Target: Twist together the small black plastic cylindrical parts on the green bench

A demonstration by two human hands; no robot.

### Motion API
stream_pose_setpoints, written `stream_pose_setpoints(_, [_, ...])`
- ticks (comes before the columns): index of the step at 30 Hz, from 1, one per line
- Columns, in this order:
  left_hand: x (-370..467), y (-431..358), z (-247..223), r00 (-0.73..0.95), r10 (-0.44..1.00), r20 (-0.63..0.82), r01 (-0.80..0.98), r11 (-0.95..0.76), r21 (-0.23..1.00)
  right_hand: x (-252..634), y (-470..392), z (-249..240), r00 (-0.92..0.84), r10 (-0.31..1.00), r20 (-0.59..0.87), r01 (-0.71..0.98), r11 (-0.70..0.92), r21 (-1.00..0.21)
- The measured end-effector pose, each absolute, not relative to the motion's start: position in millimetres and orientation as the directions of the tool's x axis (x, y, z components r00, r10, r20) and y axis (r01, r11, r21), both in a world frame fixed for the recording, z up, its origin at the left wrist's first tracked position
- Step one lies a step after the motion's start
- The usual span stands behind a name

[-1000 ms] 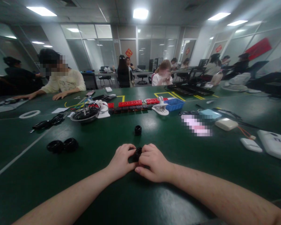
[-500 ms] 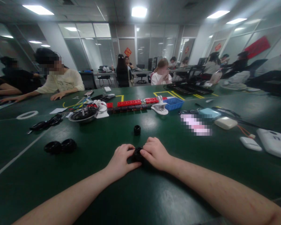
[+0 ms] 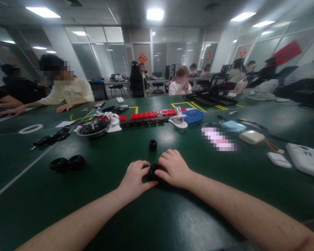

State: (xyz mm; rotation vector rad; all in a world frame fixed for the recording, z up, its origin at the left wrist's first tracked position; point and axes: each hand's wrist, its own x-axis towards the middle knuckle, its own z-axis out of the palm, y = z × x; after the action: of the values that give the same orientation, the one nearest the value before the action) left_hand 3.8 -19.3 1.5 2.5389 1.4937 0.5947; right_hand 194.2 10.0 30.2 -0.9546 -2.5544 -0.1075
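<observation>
Your left fingers (image 3: 145, 172) and right fingers (image 3: 163, 175) grip the black ring (image 3: 153, 169), between them on the green surface (image 3: 136, 226). Red wall diamond (image 3: 142, 58) and white case (image 3: 302, 163) carry markings (image 3: 309, 156) too small to read.

Black ring (image 3: 151, 171) — partly hidden by right hand (image 3: 174, 169)

Bright ceiling lights (image 3: 155, 14) overhead, glass partitions (image 3: 104, 59) and a pale column (image 3: 60, 42) beyond dark chairs (image 3: 98, 89) and this green table (image 3: 151, 223)

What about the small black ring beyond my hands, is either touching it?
No, the small black ring sits apart from the left hand and the right hand.
</observation>
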Motion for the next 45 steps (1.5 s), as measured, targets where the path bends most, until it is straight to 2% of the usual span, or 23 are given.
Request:
stream_pose_setpoints(3, [4.2, -18.7, 0.9, 0.431, 0.861, 0.269, 0.809, -0.501, 0.306, 193.5, 8.3, 33.5, -0.707, 0.585, 0.397, 0.641, 0.767, 0.010])
stream_pose_setpoints(7, [4.9, -18.3, 1.2, 0.435, 0.863, 0.257, 0.807, -0.501, 0.314, 191.6, 6.1, 35.6, -0.722, 0.578, 0.381, 0.635, 0.771, 0.034])
stream_pose_setpoints(15, [5.2, -18.1, 1.5, 0.438, 0.867, 0.238, 0.803, -0.496, 0.331, 187.6, 1.3, 35.2, -0.739, 0.579, 0.345, 0.609, 0.793, -0.025])
stream_pose_setpoints(29, [5.6, -18.5, 0.2, 0.427, 0.876, 0.223, 0.808, -0.481, 0.340, 182.5, -4.5, 36.0, -0.765, 0.555, 0.326, 0.572, 0.819, -0.053])
stream_pose_setpoints(45, [5.7, -18.0, -1.7, 0.422, 0.865, 0.273, 0.790, -0.498, 0.357, 183.5, -9.9, 39.8, -0.788, 0.531, 0.313, 0.537, 0.840, -0.075])
